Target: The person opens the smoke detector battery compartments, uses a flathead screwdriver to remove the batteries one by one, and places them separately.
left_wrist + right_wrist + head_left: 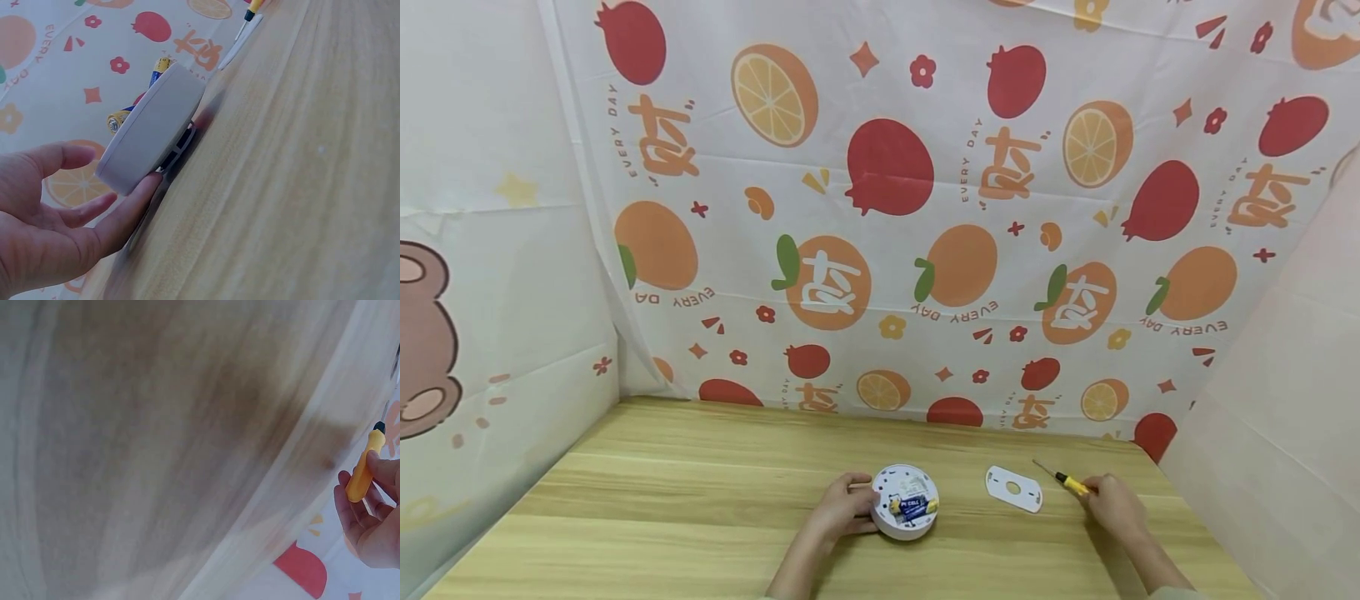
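Note:
A round white smoke detector [904, 527] is at the middle front of the table, its inner face up. Blue-and-yellow batteries [916, 507] and what looks like a clear packet lie on that face. My left hand [844, 507] holds the detector by its left edge, thumb at the rim; in the left wrist view a finger [134, 209] reaches under it. At the right, my right hand [1112, 504] pinches the yellow handle of a screwdriver [1075, 485], its thin shaft pointing to the back left. The right wrist view shows the handle [362, 472] between thumb and fingers.
A white mounting plate [1000, 492] with a round centre hole lies between the detector and the screwdriver. The wood-grain table [700, 483] ends at a fruit-printed cloth [895, 275] behind, with pale cloth walls at both sides.

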`<state>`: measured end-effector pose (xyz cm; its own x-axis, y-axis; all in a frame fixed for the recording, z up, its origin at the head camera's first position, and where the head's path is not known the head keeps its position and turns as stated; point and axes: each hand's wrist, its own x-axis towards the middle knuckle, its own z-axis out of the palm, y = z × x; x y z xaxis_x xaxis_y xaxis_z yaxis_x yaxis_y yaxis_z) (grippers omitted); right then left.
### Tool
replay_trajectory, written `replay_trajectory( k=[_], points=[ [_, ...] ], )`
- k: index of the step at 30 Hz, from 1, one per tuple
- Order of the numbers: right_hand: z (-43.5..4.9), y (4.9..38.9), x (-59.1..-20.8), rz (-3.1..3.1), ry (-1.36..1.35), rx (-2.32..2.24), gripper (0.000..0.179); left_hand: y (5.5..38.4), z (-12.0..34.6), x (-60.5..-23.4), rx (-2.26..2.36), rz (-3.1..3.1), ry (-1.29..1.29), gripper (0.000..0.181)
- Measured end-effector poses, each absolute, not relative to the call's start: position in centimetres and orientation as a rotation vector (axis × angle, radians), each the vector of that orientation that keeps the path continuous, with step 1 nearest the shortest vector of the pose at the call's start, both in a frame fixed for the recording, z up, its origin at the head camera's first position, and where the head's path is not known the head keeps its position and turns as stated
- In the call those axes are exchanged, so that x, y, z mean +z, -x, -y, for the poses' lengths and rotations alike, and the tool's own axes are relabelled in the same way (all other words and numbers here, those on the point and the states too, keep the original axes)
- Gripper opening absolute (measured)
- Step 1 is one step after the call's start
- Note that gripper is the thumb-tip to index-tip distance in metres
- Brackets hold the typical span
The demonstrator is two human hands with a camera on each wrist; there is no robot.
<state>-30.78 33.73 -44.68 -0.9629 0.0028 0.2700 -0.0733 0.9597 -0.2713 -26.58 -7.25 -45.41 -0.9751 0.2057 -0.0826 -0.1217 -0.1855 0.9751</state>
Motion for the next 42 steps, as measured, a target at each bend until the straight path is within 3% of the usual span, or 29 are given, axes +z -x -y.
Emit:
replay_trajectory(
  k=[42],
  points=[
    [-32.6,30.6,-44.3,2.923,0.024,0.404,0.026,26.6,7.4,-45.3,2.244,-1.885,-0.135,0.048]
  ],
)
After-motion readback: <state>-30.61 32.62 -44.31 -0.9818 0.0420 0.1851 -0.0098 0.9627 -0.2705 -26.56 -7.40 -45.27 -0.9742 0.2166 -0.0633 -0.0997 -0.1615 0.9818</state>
